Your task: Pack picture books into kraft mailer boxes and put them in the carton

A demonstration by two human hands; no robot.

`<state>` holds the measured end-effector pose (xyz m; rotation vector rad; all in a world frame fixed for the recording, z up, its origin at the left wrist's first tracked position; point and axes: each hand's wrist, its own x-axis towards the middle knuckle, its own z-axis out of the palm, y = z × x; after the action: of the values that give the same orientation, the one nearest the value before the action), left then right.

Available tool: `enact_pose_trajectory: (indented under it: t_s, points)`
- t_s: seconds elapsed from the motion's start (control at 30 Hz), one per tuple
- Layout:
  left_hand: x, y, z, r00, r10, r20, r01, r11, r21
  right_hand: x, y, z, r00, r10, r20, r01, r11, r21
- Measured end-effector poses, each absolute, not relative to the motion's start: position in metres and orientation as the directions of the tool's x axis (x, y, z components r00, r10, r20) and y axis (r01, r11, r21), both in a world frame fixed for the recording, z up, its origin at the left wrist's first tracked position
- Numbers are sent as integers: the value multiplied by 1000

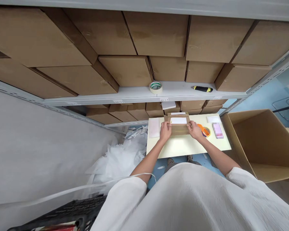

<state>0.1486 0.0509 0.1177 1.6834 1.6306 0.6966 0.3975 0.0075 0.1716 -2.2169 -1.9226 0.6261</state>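
Note:
A small brown cardboard box (179, 129) with a white label on it lies over the pale table (178, 147). My left hand (165, 131) grips its left side, fingers curled at the edge. At the right side, my right hand (194, 130) holds the same box with the thumb and fingers closed on it. Just beyond my right hand is an orange tape dispenser (202, 129) with a roll of tape. A flat pinkish-white sheet or pouch (154, 127) rests left of my left hand.
Shelves of cardboard boxes (163, 35) rise ahead, with a tape roll (155, 87) and a utility knife (202, 89) on the shelf (135, 92). A large open carton (238, 141) stands right. White packing material (125, 154) is heaped left. A pink pack (218, 130) lies on the table.

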Motion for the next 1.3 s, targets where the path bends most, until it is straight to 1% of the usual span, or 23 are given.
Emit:
enact_pose_trajectory:
  t_s: [0.1, 0.23, 0.3, 0.4, 0.5, 0.57, 0.67, 0.73, 0.87, 0.93, 1.0, 1.17, 1.2, 1.23, 1.3]
  points:
    - [148, 31, 104, 74, 987, -141, 654, 58, 755, 400, -6, 156, 75, 956, -282, 899, -187, -396]
    - [145, 7, 78, 108, 949, -296, 724, 128, 678, 407, -21, 128, 39, 894, -447, 886, -238, -398]
    - [143, 6, 70, 93, 933, -346, 746, 165, 646, 412, -20, 118, 36, 876, -481, 880, -255, -400]
    - [143, 17, 65, 51, 942, -332, 719, 196, 667, 418, -10, 111, 90, 888, -452, 825, -321, -466]
    - [149, 35, 66, 34, 954, -297, 619, 213, 756, 419, 5, 109, 152, 894, -422, 693, -401, -599]
    - [154, 44, 68, 24, 943, -332, 546, 266, 795, 417, 13, 108, 178, 887, -426, 594, -442, -672]
    - [161, 50, 73, 20, 919, -393, 478, 336, 811, 414, 18, 105, 195, 875, -444, 472, -480, -739]
    - [164, 52, 79, 9, 929, -370, 443, 328, 834, 413, 18, 104, 191, 889, -415, 411, -457, -789]
    - [164, 54, 95, -60, 956, -287, 349, 290, 891, 416, 15, 105, 188, 944, -269, 347, -321, -881]
    - [162, 54, 101, -82, 952, -294, 315, 305, 899, 419, 11, 107, 182, 951, -251, 351, -301, -887]
    - [159, 50, 103, -87, 938, -335, 314, 345, 884, 421, 5, 107, 175, 942, -287, 371, -333, -867]
    - [146, 33, 95, -133, 879, -458, 418, 469, 778, 429, -7, 98, 165, 908, -386, 435, -418, -797]
    - [143, 30, 94, -159, 882, -444, 451, 465, 762, 431, -8, 96, 169, 903, -396, 445, -428, -787]
    - [141, 28, 94, -184, 899, -396, 494, 433, 754, 433, -8, 95, 180, 901, -394, 456, -431, -778]
    - [138, 27, 97, -180, 960, -213, 604, 279, 747, 435, -4, 96, 204, 919, -338, 498, -395, -772]
